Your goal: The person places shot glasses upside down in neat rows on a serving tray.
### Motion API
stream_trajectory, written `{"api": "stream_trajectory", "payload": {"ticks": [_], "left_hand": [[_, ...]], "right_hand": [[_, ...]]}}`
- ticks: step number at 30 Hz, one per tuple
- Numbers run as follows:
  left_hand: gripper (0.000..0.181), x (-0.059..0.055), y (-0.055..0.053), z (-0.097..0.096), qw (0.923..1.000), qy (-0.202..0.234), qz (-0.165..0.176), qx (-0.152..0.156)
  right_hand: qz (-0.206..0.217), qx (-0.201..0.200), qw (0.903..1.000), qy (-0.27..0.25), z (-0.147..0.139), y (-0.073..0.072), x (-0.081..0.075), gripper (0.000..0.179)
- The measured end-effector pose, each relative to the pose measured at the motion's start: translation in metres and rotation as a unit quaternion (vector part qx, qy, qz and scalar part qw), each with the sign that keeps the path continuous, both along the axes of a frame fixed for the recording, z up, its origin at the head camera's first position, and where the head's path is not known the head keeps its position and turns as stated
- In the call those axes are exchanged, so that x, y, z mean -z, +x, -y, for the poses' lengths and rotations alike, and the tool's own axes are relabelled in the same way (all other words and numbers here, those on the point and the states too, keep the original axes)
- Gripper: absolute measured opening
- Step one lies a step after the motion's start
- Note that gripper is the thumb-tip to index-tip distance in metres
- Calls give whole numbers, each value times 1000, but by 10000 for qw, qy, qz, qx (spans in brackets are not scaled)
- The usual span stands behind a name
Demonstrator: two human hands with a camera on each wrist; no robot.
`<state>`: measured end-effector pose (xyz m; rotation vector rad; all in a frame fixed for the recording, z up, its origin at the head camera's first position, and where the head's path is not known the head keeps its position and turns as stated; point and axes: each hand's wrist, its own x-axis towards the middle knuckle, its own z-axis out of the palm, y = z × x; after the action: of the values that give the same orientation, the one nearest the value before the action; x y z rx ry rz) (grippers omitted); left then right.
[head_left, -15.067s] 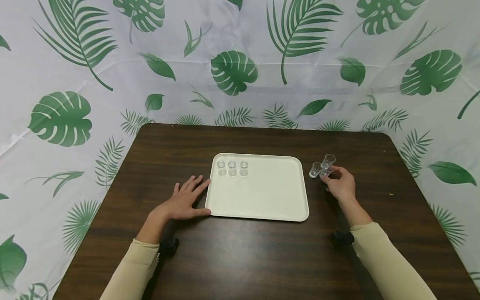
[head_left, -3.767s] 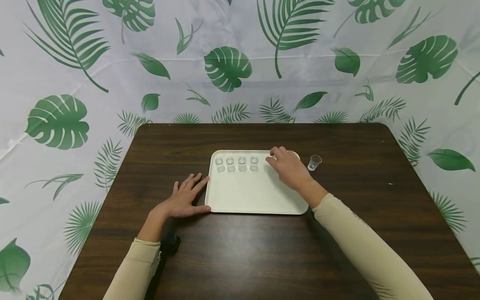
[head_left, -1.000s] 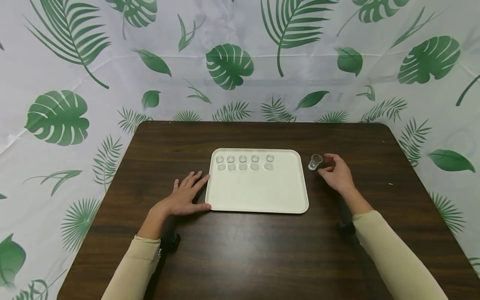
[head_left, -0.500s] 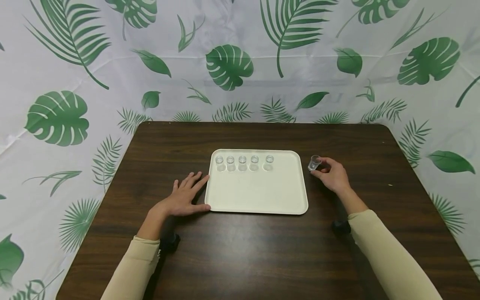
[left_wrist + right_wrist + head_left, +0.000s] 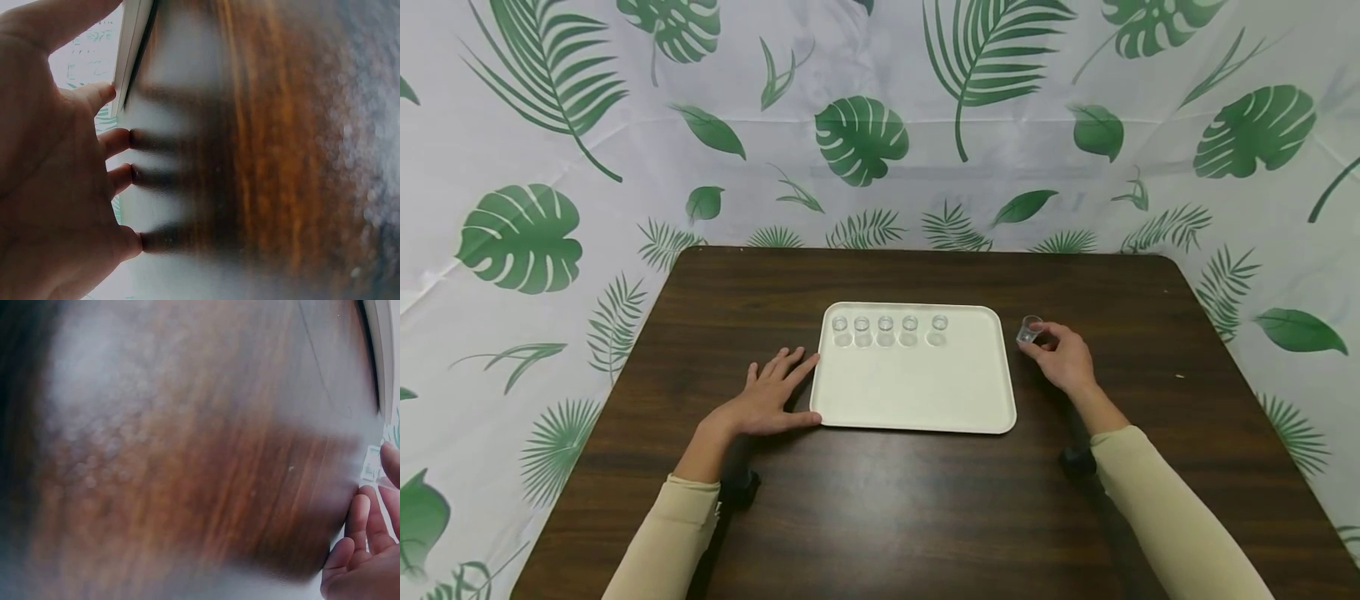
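Note:
To the right of the cream tray [image 5: 917,387], my right hand [image 5: 1065,360] pinches a small clear shot glass [image 5: 1027,332] between thumb and fingers. The glass stands close over the table, slightly tilted in the head view; the right wrist view catches only part of the glass [image 5: 372,464] at its edge. My left hand [image 5: 763,405] lies with fingers spread at the tray's left side, index fingertip and thumb at the rim. In the left wrist view its other fingertips [image 5: 128,240] rest on the table. Several similar shot glasses [image 5: 886,327] stand in a row along the tray's back.
The dark wooden table [image 5: 880,517] extends around the tray on all sides. A white cloth with green leaves [image 5: 861,142] hangs behind it. Between the rightmost glass [image 5: 939,327] in the row and the tray's right rim lies bare tray surface.
Over the last second my right hand has moved left and taken hold of the shot glass. Since the oldest frame, more glasses stand on the tray and fewer beside it. My left hand stays put.

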<state>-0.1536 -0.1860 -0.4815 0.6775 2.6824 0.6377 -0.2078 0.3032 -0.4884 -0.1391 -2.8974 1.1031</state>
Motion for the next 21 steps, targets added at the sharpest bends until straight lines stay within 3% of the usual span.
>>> {"api": "stream_trajectory", "payload": {"ticks": [21], "left_hand": [[95,-1,0,2,10000,9,5,22]], "right_hand": [[-312,191,9980,-506,-8,0,0,39]]}}
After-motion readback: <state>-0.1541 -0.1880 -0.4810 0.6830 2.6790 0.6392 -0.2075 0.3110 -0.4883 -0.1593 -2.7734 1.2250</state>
